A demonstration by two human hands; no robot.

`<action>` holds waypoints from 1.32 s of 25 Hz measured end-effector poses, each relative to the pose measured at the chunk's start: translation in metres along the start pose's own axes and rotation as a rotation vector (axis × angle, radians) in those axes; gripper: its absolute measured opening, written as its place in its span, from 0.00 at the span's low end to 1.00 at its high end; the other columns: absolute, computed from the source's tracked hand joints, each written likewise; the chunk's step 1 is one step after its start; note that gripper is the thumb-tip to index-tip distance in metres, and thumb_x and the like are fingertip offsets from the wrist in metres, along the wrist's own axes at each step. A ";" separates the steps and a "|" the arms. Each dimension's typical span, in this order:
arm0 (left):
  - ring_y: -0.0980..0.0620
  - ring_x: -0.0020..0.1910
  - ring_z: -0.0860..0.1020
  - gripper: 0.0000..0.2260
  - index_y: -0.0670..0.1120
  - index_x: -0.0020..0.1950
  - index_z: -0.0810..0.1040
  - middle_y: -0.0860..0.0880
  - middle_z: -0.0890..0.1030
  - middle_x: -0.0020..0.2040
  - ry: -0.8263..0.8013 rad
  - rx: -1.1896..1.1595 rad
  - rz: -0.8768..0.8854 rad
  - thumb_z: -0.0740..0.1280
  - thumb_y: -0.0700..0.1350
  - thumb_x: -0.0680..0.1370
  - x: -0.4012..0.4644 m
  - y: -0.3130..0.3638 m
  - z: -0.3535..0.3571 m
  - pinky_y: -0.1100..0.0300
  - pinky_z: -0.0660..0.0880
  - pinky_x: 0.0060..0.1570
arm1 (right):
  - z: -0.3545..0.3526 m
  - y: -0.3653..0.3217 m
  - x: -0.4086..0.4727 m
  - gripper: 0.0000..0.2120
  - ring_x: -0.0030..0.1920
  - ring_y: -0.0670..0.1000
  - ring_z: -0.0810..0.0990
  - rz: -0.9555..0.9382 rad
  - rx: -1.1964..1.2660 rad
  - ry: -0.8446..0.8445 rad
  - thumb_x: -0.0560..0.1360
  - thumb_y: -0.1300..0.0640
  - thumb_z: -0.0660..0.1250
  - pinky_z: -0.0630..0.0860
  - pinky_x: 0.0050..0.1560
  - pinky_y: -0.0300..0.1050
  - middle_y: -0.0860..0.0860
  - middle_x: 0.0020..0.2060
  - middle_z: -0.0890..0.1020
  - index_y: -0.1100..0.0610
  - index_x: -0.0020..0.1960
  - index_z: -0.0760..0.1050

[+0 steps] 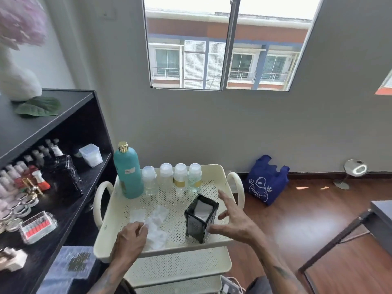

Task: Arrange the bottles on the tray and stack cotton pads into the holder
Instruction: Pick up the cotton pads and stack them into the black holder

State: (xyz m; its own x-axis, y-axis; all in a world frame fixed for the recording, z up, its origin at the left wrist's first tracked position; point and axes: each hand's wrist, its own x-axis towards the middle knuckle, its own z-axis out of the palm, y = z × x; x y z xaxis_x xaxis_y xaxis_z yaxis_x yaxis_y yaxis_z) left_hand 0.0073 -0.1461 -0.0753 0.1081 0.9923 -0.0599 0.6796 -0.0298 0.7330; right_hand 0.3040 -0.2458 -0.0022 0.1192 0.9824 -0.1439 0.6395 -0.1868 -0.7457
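Tray (214, 169) forms top tier of cart, beside shelf unit (70, 115) on its left. Along tray's back edge, left to right: tall bottle (127, 172), then four small bottles (149, 180) (166, 176) (180, 177) (194, 177) in a row, upright. Holder (200, 219) stands right of centre, tilted, a pad stack (202, 209) inside. Loose cotton pads (156, 223) lie front-left on tray floor. Left hand (131, 236) on pads; right hand (235, 222) just right of holder. Bag (266, 180) on floor behind-right, against wall.
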 end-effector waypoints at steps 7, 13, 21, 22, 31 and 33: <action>0.46 0.47 0.82 0.08 0.49 0.54 0.83 0.50 0.85 0.45 0.028 -0.281 -0.101 0.71 0.47 0.77 -0.003 0.008 -0.014 0.50 0.79 0.51 | 0.047 0.000 0.009 0.51 0.65 0.48 0.68 -0.035 -0.039 0.226 0.59 0.35 0.75 0.66 0.66 0.43 0.47 0.68 0.70 0.46 0.75 0.54; 0.45 0.41 0.83 0.07 0.43 0.50 0.84 0.45 0.87 0.41 -0.055 -0.541 -0.046 0.75 0.43 0.73 0.006 0.059 -0.017 0.50 0.80 0.48 | 0.052 0.005 0.013 0.45 0.58 0.45 0.69 -0.057 0.029 0.276 0.61 0.43 0.74 0.66 0.60 0.37 0.46 0.63 0.72 0.47 0.73 0.57; 0.58 0.41 0.82 0.05 0.50 0.51 0.83 0.54 0.83 0.44 0.088 -0.240 0.542 0.73 0.44 0.76 0.004 0.153 -0.006 0.68 0.78 0.42 | 0.035 0.011 0.018 0.47 0.63 0.47 0.73 -0.060 0.116 0.145 0.64 0.51 0.79 0.72 0.67 0.46 0.44 0.68 0.70 0.46 0.75 0.57; 0.57 0.40 0.81 0.04 0.48 0.50 0.83 0.53 0.82 0.44 0.091 -0.148 0.662 0.72 0.43 0.76 0.004 0.161 -0.001 0.67 0.78 0.42 | 0.033 0.010 0.018 0.47 0.63 0.47 0.74 -0.060 0.119 0.132 0.64 0.51 0.80 0.73 0.66 0.46 0.45 0.68 0.70 0.45 0.76 0.57; 0.53 0.47 0.67 0.21 0.48 0.46 0.81 0.53 0.83 0.53 -0.512 0.678 0.658 0.49 0.51 0.77 0.008 0.149 0.026 0.50 0.61 0.53 | 0.034 0.013 0.017 0.46 0.51 0.42 0.79 -0.077 0.162 0.122 0.63 0.51 0.77 0.73 0.46 0.27 0.44 0.66 0.72 0.42 0.74 0.58; 0.51 0.47 0.67 0.20 0.47 0.37 0.73 0.47 0.81 0.44 -0.576 0.709 0.586 0.46 0.52 0.76 0.005 0.150 0.027 0.48 0.61 0.54 | 0.036 0.013 0.019 0.46 0.54 0.47 0.79 -0.086 0.160 0.126 0.62 0.50 0.77 0.74 0.49 0.30 0.44 0.67 0.72 0.42 0.75 0.58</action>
State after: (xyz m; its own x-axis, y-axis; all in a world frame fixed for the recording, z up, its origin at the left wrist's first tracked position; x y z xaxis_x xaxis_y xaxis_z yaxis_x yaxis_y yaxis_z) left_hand 0.1300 -0.1485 0.0160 0.7512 0.6011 -0.2728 0.6558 -0.7268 0.2042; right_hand 0.2874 -0.2301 -0.0383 0.1696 0.9855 -0.0006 0.5240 -0.0907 -0.8468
